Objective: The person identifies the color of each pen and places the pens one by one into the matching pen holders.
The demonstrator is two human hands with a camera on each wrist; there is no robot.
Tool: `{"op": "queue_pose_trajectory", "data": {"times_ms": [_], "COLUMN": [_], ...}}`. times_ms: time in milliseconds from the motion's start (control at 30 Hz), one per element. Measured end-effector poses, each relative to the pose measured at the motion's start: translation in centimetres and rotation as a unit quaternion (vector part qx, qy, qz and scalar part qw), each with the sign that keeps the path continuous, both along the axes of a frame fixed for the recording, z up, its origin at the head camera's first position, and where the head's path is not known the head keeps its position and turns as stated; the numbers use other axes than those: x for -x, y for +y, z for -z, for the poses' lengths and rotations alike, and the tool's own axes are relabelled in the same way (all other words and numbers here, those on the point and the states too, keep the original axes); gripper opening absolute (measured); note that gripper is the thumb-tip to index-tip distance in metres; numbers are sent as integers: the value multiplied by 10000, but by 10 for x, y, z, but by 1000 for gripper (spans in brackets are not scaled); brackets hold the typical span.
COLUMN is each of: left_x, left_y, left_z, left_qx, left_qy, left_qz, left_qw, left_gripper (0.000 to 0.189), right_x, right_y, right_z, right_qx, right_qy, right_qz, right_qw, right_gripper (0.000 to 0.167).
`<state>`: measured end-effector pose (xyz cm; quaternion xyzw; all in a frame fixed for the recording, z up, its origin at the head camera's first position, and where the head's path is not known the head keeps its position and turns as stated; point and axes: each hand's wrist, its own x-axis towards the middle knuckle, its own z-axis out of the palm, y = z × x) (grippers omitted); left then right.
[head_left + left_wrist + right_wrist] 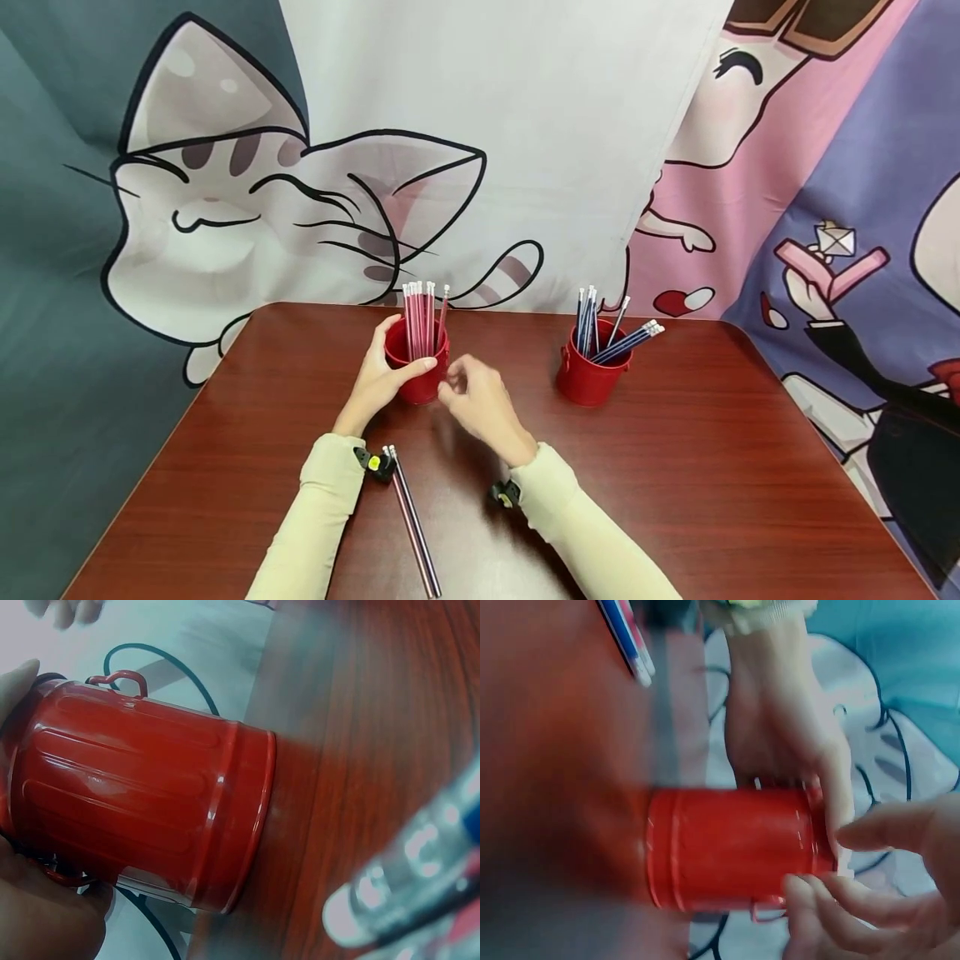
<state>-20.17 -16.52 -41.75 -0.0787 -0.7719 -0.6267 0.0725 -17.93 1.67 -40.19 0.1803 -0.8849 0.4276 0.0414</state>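
Note:
My left hand point(377, 382) holds a small red bucket point(420, 387) by its side, thumb across the rim. Pink pencils point(420, 325) stand inside it, white eraser ends up, one leaning to the right. My right hand point(486, 410) is just right of this bucket with fingers loosely bent and nothing visible between them. In the right wrist view its thumb and fingers point(847, 907) are apart near the bucket's rim. The left wrist view shows the bucket's ribbed wall point(135, 787) and a side loop. Below my hands, a pink pencil point(408, 517) and a dark blue pencil point(420, 525) lie side by side.
A second red bucket point(588, 385) stands to the right, holding several blue pencils point(588, 325), some tilted far over its right rim. The brown table point(712, 467) meets a printed cloth point(570, 150) along its back edge.

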Motion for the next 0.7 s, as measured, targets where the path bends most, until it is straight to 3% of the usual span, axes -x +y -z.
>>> {"op": "queue_pose_trajectory", "data": {"times_ms": [133, 233, 467, 700], "left_x": [1, 1, 1, 1], "left_y": [1, 1, 1, 1], "left_z": [0, -1, -1, 1], "left_qx": [-79, -102, -47, -42], "left_qy": [-44, -54, -101, -95], "left_qz": [-8, 9, 61, 57], "left_qw": [10000, 9999, 9999, 9999], "left_gripper": [83, 83, 83, 84], "right_x": [-24, -44, -75, -86], "right_y": [-4, -14, -33, -40], "right_z": [9, 16, 29, 36], "right_qx": [-550, -1157, -2893, -3218], "right_qy": [-877, -1196, -761, -141], "right_qz": [-934, -1327, -1277, -1199], "right_qw": [9902, 9771, 9456, 9391], "right_gripper": [12, 13, 21, 14]}}
